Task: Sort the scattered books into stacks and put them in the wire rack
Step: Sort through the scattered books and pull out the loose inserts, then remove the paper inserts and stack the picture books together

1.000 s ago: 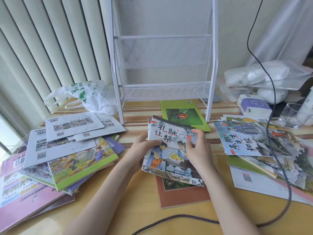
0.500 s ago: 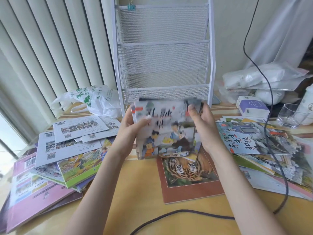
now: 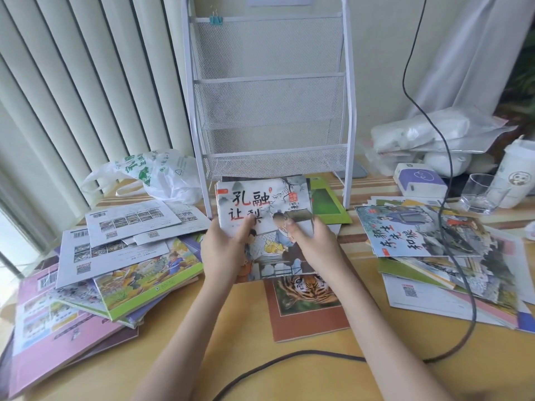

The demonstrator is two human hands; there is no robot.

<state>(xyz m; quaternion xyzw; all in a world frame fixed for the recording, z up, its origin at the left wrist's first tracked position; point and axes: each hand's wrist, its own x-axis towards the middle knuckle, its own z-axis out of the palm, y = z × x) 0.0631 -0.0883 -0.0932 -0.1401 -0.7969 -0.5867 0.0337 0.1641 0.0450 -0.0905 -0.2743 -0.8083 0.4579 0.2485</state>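
A small stack of picture books [image 3: 267, 204], its top cover showing red and black characters, is held up in front of the white wire rack [image 3: 272, 111]. My left hand [image 3: 224, 250] grips its lower left edge with the thumb on the cover. My right hand [image 3: 314, 247] grips its lower right edge in the same way. The rack's mesh pockets hold no books. A tiger book [image 3: 307, 305] lies flat on the yellow table below the stack. A green book [image 3: 330, 204] lies at the rack's foot.
A messy pile of books [image 3: 101, 267] covers the left of the table, another pile [image 3: 445, 256] the right. A plastic bag [image 3: 150, 175] sits left of the rack. A black cable [image 3: 451, 198] hangs across the right pile. A glass [image 3: 482, 195], cup and box stand at the right.
Both hands lifted the stack off the tiger book, stood it upright and carried it toward the rack's bottom pocket. The tiger cover is now exposed.
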